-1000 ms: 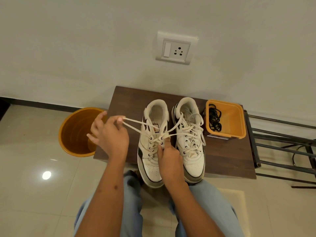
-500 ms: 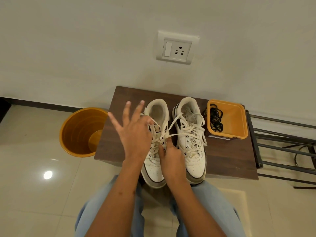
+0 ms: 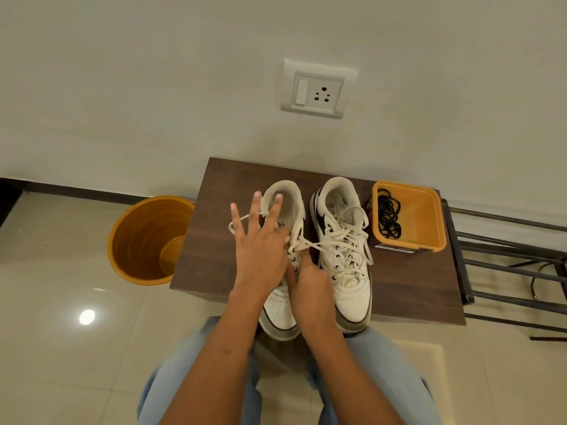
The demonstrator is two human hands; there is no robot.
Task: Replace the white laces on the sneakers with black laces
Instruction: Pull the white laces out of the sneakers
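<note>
Flanking the sneakers: orange bucket, tub of black laces.

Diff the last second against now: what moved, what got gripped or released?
The left hand let go of the white lace it had pulled out to the left, moved right over the left sneaker and now has its fingers spread. The right hand stays on that sneaker's eyelets. Right sneaker, black laces, orange box and bucket unchanged.
</note>
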